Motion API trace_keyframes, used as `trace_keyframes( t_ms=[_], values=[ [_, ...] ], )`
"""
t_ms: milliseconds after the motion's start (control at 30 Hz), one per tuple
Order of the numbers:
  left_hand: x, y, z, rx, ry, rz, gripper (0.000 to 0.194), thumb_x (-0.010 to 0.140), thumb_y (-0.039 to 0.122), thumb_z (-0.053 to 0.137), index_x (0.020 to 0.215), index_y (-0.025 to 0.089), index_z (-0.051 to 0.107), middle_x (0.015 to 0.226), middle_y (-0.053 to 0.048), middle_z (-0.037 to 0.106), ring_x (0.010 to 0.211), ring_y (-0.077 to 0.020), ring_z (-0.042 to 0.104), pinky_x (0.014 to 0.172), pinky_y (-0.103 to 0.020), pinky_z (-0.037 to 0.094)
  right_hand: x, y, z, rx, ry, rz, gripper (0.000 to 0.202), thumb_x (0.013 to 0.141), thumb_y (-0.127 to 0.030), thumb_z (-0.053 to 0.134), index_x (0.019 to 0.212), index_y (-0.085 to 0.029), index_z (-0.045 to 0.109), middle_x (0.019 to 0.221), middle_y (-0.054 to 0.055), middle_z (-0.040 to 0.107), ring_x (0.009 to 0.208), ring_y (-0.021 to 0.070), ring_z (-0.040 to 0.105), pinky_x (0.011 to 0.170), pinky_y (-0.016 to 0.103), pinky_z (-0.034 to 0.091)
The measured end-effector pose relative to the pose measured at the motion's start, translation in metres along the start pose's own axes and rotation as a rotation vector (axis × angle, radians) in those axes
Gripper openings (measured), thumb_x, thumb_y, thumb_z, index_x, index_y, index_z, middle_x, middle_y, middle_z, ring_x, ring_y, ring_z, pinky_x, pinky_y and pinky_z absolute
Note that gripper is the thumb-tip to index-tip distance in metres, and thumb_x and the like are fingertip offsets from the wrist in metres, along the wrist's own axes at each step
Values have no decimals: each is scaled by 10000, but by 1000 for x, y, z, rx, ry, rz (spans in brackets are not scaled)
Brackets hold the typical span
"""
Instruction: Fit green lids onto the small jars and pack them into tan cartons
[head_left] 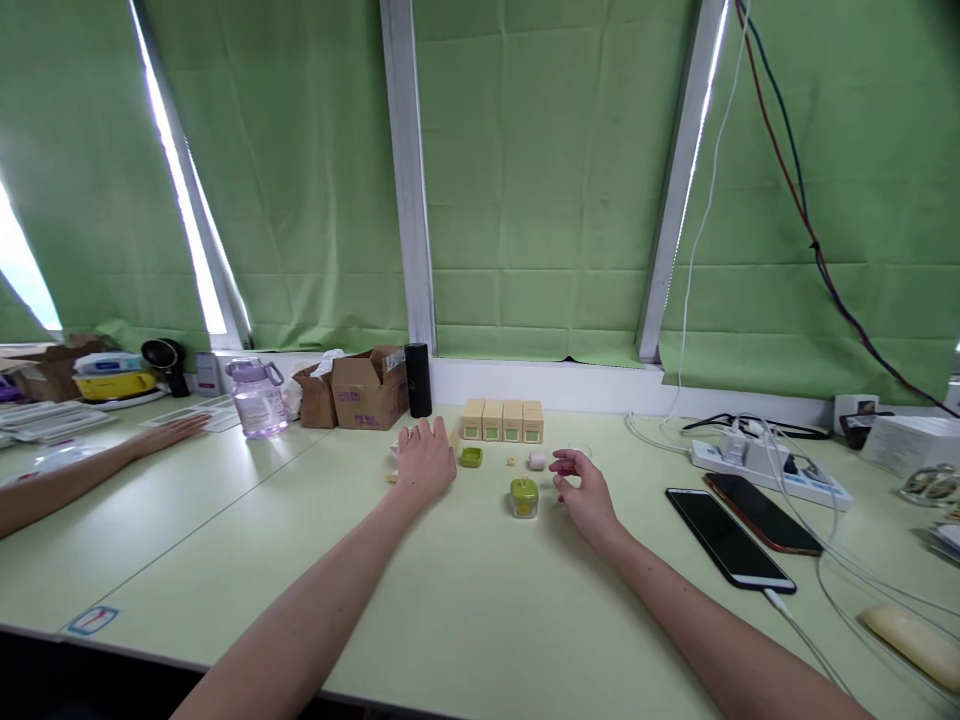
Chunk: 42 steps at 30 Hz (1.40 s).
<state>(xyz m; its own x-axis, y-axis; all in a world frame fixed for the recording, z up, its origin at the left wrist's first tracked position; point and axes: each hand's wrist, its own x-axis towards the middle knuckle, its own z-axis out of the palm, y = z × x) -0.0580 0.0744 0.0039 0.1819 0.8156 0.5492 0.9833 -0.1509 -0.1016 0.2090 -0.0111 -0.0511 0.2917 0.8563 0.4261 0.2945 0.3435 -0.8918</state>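
My left hand (pixel 427 461) reaches forward with its fingers bent down over something small on the table. Pale cardboard-like edges show on both sides of it, but the fingertips and most of the item are hidden. Right of that hand lies a small green square cap-like piece (pixel 471 457). A little glass jar with a green lid (pixel 524 497) stands upright nearer to me. My right hand (pixel 585 492) is just right of the jar, thumb and fingers apart, holding nothing. Close to its fingertips lies a small white roll (pixel 537 461), beside a tiny yellowish piece (pixel 511 461).
Several small tan boxes (pixel 502 421) stand in a row behind. A black cylinder (pixel 418 380), a cardboard box (pixel 369 388) and a purple bottle (pixel 257 398) stand left. Two phones (pixel 729 538), a power strip (pixel 772 474) and cables lie right. Another person's hand (pixel 174 432) rests far left.
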Motion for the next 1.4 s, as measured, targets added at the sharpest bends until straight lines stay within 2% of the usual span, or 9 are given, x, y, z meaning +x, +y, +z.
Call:
trace_keyframes(
  t_ms=[167, 333, 533, 633, 700, 900, 1067, 1300, 1400],
  values=[
    [-3, 6, -18, -48, 128, 38, 398, 946, 284, 442, 1298, 112, 515, 1184, -208, 613, 992, -331, 610, 981, -481, 319, -2, -5, 0, -5, 8, -22, 338, 814, -303, 577, 1143, -242, 628, 1057, 75, 716, 1015, 272, 660, 722, 394, 560],
    [-8, 18, -29, -139, 291, 130, 368, 988, 267, 421, 1318, 124, 502, 1306, -214, 583, 1090, -319, 612, 1033, -497, 298, -5, -18, -1, -51, 28, -86, 311, 878, -345, 576, 1168, -244, 625, 1100, 82, 720, 1051, 262, 645, 795, 391, 518],
    [-27, 43, -37, -251, 580, 386, 268, 996, 262, 501, 1255, 198, 469, 1292, -178, 637, 1180, -284, 622, 1007, -460, 315, -14, -36, 4, -103, 19, -177, 346, 935, -505, 589, 1165, -252, 650, 1111, 87, 736, 1084, 281, 630, 897, 429, 470],
    [-40, 58, -39, -302, 728, 509, 321, 967, 254, 585, 1253, 228, 444, 1280, -159, 649, 1155, -260, 648, 991, -433, 330, -19, -43, 10, -71, -1, -196, 408, 917, -552, 624, 1193, -251, 648, 1119, 85, 748, 1136, 294, 626, 975, 450, 449],
    [-46, 65, -40, -332, 773, 554, 362, 945, 246, 627, 1255, 248, 438, 1280, -142, 653, 1145, -251, 654, 991, -424, 337, -22, -47, 13, -11, -27, -191, 446, 916, -572, 620, 1219, -246, 642, 1144, 91, 747, 1153, 297, 632, 990, 442, 453],
    [-55, 70, -40, -388, 760, 610, 389, 925, 216, 651, 1247, 275, 439, 1283, -132, 631, 1110, -242, 659, 994, -433, 349, -21, -50, 16, 120, -63, -157, 384, 919, -576, 603, 1055, -220, 650, 1019, 83, 754, 962, 267, 673, 843, 374, 503],
    [-58, 66, -43, -571, 610, 605, 507, 912, 326, 637, 1342, 243, 381, 1301, -175, 593, 1226, -316, 590, 1020, -487, 355, -18, -45, 9, 97, -8, -195, 386, 907, -563, 613, 1085, -221, 636, 1012, 86, 739, 923, 265, 645, 764, 364, 487],
    [-49, 57, -40, -699, 521, 522, 562, 912, 271, 606, 1414, 202, 362, 1312, -199, 557, 1279, -347, 515, 1039, -510, 373, -24, -50, 4, 5, 36, -281, 376, 897, -439, 642, 1211, -243, 580, 1138, 89, 671, 1036, 278, 623, 893, 425, 517],
    [-47, 55, -38, -700, 498, 516, 595, 896, 244, 612, 1434, 211, 361, 1321, -191, 551, 1285, -351, 504, 1032, -505, 382, -26, -53, 2, -27, 19, -408, 442, 896, -324, 631, 1323, -260, 530, 1277, 106, 617, 1183, 295, 591, 984, 461, 511]
  ],
)
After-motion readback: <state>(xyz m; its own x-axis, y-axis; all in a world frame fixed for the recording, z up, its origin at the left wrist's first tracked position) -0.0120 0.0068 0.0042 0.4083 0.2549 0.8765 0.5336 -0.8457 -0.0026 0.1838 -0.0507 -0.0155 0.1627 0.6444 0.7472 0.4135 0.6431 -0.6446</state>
